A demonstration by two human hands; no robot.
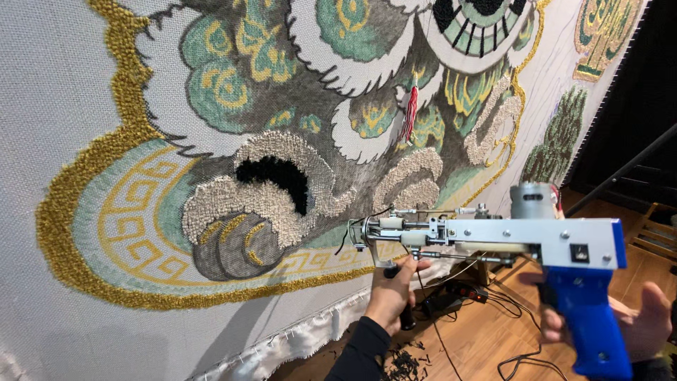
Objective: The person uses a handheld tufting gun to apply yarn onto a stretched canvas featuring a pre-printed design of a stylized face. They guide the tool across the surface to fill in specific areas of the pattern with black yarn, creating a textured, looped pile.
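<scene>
Left hand (pixel 390 293) fingers clamped on the tufting gun's (pixel 493 240) black front grip; right hand (pixel 627 324) wrapped round its blue handle; needle beyond the left fingertips, nearing the tufted cloth (pixel 63 92); a tilt could snag stitches.

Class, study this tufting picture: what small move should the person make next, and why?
Probably ease the tufting gun forward until its needle tip meets the stretched cloth. The left hand holds the front handle and the right hand the blue grip, but the tip seems just short of the gold border.
</scene>
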